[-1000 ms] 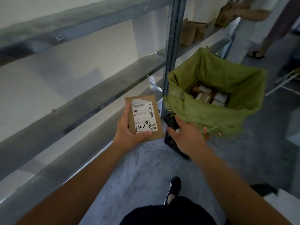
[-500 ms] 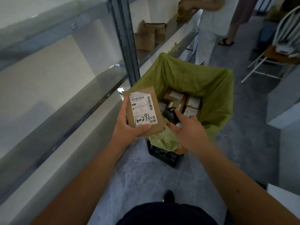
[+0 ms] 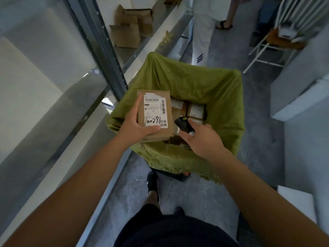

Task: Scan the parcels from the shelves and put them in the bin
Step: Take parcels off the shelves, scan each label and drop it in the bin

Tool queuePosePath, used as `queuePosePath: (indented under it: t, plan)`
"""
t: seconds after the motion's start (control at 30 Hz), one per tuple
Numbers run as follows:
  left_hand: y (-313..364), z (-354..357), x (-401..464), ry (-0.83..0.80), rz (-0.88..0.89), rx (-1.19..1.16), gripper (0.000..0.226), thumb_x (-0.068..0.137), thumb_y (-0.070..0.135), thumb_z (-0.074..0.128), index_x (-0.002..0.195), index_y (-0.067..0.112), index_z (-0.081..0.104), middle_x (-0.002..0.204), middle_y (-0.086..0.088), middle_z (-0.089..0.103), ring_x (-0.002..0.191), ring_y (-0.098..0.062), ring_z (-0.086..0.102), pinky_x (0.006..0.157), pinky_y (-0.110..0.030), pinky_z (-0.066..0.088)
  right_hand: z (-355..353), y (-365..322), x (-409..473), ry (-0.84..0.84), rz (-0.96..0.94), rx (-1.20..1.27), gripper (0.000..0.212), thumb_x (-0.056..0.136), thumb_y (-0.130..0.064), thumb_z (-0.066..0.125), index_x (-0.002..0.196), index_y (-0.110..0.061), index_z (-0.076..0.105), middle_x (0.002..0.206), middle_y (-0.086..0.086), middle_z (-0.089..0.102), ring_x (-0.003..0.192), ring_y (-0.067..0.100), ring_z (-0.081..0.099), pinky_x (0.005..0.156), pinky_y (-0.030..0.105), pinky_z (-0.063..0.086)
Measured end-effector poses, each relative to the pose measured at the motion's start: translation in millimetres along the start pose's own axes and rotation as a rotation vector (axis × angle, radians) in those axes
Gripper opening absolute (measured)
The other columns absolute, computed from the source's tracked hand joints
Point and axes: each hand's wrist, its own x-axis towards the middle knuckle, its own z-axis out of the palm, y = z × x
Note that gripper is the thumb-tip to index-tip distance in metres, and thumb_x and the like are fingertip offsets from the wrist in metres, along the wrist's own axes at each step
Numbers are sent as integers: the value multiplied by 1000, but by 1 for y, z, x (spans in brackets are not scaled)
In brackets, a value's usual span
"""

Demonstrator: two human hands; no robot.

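Note:
My left hand (image 3: 136,125) grips a flat brown cardboard parcel (image 3: 167,132) with a white barcode label, held over the near left part of the bin. My right hand (image 3: 201,139) holds a small black scanner (image 3: 183,124) just right of the parcel, its head close to the parcel's right edge. The bin (image 3: 222,97) is lined with a green bag and stands on the floor in front of me. Several labelled parcels (image 3: 195,110) lie inside it, partly hidden by the held parcel.
Grey metal shelving (image 3: 99,50) runs along my left, with cardboard boxes (image 3: 128,32) on a far shelf. A person in white trousers (image 3: 203,32) stands beyond the bin. A white chair (image 3: 277,38) and white blocks (image 3: 299,97) are on the right.
I have come closer and now look down into the bin. Both hands, with the parcel and the scanner, have moved over the bin's opening.

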Motion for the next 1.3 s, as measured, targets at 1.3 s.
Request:
queuePosePath:
  t: [1.3]
  plan:
    - [-115, 37, 200, -385, -314, 377, 135, 52, 31, 105, 159, 47, 24, 155, 0, 50, 142, -27, 47, 113, -49, 47, 43, -3, 128, -166, 436, 97, 72, 96, -67, 52, 159, -37, 33, 133, 14, 53, 111, 32, 59, 96, 49, 54]
